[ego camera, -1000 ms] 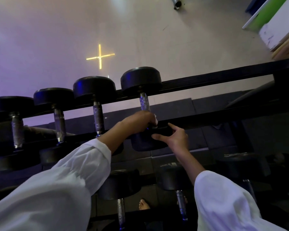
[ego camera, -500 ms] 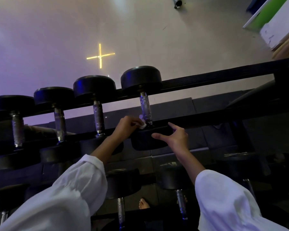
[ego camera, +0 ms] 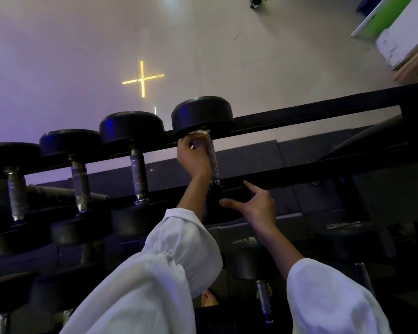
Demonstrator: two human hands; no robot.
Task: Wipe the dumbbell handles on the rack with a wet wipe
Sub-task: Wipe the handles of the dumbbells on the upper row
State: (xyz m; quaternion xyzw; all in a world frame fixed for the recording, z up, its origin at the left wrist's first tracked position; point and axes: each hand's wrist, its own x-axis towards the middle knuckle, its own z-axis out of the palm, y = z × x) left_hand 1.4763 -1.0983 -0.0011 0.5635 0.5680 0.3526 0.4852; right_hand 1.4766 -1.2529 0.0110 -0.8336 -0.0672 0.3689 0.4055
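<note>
- My left hand [ego camera: 194,158] grips the wet wipe [ego camera: 199,132], fingers curled round the top of the rightmost dumbbell handle [ego camera: 214,165], just under its far head [ego camera: 203,114]
- My right hand [ego camera: 256,204] is unclenched — thumb and forefinger spread at the near head [ego camera: 229,214]; contact unclear
- Next handle [ego camera: 138,174] sits just left; the rack rail [ego camera: 311,114] runs open rightward

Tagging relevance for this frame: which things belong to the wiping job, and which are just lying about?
Job: left hand, wet wipe, rightmost dumbbell handle, next handle, rack, right hand.
Lying about: yellow cross light, green-and-white board, bare foot.
</note>
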